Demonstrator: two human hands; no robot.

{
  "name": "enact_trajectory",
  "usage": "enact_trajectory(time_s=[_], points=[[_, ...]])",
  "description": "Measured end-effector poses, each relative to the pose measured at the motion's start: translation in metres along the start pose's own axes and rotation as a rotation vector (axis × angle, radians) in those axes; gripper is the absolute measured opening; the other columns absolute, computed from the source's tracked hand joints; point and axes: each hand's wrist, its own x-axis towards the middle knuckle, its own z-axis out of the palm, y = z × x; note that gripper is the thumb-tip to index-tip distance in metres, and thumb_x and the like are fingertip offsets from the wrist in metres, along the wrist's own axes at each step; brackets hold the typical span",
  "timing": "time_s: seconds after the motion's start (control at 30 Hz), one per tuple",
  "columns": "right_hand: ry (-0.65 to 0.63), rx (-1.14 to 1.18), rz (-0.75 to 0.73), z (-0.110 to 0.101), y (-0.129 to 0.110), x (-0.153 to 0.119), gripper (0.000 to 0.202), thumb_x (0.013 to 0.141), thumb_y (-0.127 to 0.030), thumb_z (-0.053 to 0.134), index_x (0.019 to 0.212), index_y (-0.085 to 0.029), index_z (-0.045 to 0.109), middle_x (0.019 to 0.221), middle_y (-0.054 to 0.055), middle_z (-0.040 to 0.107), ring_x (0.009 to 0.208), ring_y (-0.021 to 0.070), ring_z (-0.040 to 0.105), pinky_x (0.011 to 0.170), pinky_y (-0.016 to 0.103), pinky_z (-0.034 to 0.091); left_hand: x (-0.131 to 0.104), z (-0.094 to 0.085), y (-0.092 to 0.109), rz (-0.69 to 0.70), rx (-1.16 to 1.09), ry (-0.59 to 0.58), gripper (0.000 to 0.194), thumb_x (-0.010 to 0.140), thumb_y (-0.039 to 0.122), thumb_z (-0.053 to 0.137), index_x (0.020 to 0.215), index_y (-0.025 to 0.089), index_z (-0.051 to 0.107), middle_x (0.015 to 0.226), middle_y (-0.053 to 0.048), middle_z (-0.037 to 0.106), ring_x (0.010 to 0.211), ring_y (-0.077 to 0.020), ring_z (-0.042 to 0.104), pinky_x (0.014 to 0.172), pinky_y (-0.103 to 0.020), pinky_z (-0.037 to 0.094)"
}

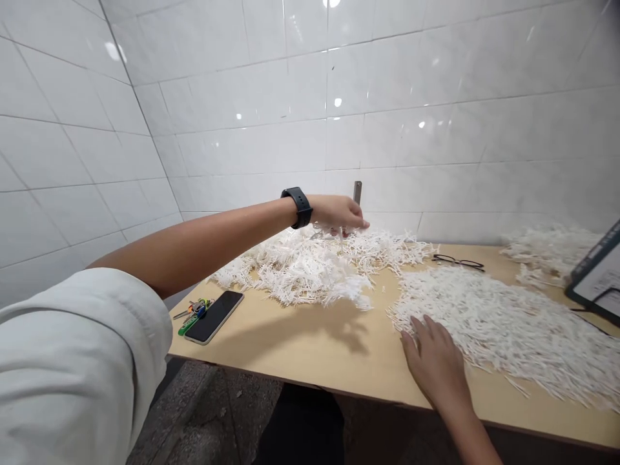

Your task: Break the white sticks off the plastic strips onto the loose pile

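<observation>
My left hand (pixel 340 212), with a black watch (pixel 301 208) on its wrist, reaches over a loose heap of thin white branching pieces (pixel 310 268). Its fingers are closed and point downward, with a tangle of these pieces hanging beneath them. Part of the grip is hidden by the hand itself. A shadow falls on the table in front of the heap. My right hand (pixel 436 361) lies with fingers spread at the near left edge of a flatter spread of white pieces (pixel 504 323), its fingertips touching them.
On the wooden table (pixel 290 352), a phone (pixel 214 316) and keys (pixel 196 310) sit at the left. Black-framed glasses (pixel 458 261) rest at the back. A dark-edged board (pixel 598 274) and another white pile (pixel 542 252) stand right. A metal bracket (pixel 357 192) is by the tiled wall (pixel 252 142).
</observation>
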Motion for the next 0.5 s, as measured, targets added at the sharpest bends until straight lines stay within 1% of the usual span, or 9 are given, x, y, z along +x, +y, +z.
enact_trajectory(time_s=[0.07,0.13,0.23,0.27,0.33,0.37,0.4,0.47,0.5], points=[[0.0,-0.001,-0.002,0.0,0.0,0.0,0.055,0.098,-0.042,0.029,0.131,-0.01,0.058,0.143,0.018,0.05,0.133,0.0351,0.041,0.102,0.049,0.039,0.01,0.013,-0.004,-0.023,0.076,-0.092,0.046,0.079,0.061,0.058,0.098,0.02,0.065,0.093,-0.009,0.07,0.084,-0.0206,0.062,0.073,-0.032,0.05],[0.003,0.003,-0.005,0.0,0.0,0.0,0.054,0.098,-0.042,0.029,0.13,-0.01,0.059,0.142,0.018,0.051,0.133,0.0349,0.041,0.103,0.049,0.039,0.024,0.031,-0.01,-0.03,0.087,-0.113,0.052,0.079,0.064,0.056,0.102,0.019,0.065,0.104,-0.01,0.07,0.096,-0.0234,0.062,0.081,-0.034,0.051],[0.012,0.012,-0.007,-0.001,0.0,0.0,0.052,0.098,-0.042,0.031,0.129,-0.01,0.059,0.141,0.019,0.051,0.132,0.0346,0.041,0.103,0.049,0.039,0.045,0.07,-0.021,-0.016,0.008,-0.153,0.064,0.08,0.066,0.053,0.12,0.017,0.059,0.13,-0.014,0.06,0.112,-0.0264,0.058,0.089,-0.035,0.05],[0.014,0.013,-0.007,-0.002,0.0,0.0,0.052,0.098,-0.042,0.031,0.128,-0.01,0.059,0.141,0.02,0.051,0.132,0.0347,0.042,0.102,0.049,0.039,0.05,0.085,-0.026,-0.006,-0.048,-0.2,0.068,0.082,0.066,0.049,0.128,0.017,0.054,0.137,-0.014,0.056,0.115,-0.026,0.058,0.09,-0.035,0.051],[0.015,0.007,-0.008,-0.003,0.0,0.0,0.052,0.098,-0.041,0.032,0.128,-0.01,0.06,0.14,0.02,0.052,0.131,0.0352,0.043,0.101,0.05,0.04,0.057,0.112,-0.035,0.026,-0.142,-0.338,0.071,0.087,0.065,0.041,0.138,0.016,0.044,0.143,-0.015,0.05,0.119,-0.025,0.056,0.091,-0.034,0.051],[0.016,0.001,-0.009,-0.003,0.0,0.0,0.051,0.098,-0.041,0.033,0.127,-0.01,0.06,0.14,0.02,0.053,0.13,0.0354,0.043,0.101,0.05,0.04,0.058,0.124,-0.038,0.053,-0.125,-0.358,0.07,0.089,0.064,0.039,0.139,0.016,0.044,0.147,-0.015,0.047,0.122,-0.0251,0.055,0.094,-0.035,0.049],[0.018,-0.004,-0.012,-0.003,0.0,0.0,0.051,0.098,-0.041,0.033,0.127,-0.01,0.06,0.139,0.02,0.053,0.13,0.0355,0.044,0.101,0.05,0.04,0.057,0.133,-0.042,0.085,-0.081,-0.338,0.068,0.09,0.063,0.038,0.139,0.016,0.045,0.148,-0.014,0.045,0.124,-0.0255,0.053,0.099,-0.036,0.046],[0.027,-0.006,-0.02,-0.003,-0.001,0.0,0.05,0.098,-0.04,0.033,0.127,-0.01,0.061,0.139,0.02,0.053,0.129,0.0353,0.044,0.1,0.049,0.04,0.05,0.147,-0.047,0.124,-0.015,-0.228,0.065,0.093,0.058,0.035,0.139,0.014,0.044,0.146,-0.015,0.048,0.127,-0.0254,0.051,0.106,-0.037,0.04],[0.033,-0.004,-0.024,-0.003,-0.001,0.0,0.05,0.098,-0.04,0.033,0.127,-0.01,0.06,0.139,0.02,0.053,0.129,0.0352,0.044,0.1,0.049,0.04,0.045,0.151,-0.05,0.108,-0.012,-0.182,0.064,0.093,0.057,0.035,0.14,0.014,0.043,0.144,-0.015,0.049,0.128,-0.0254,0.051,0.106,-0.037,0.04]])
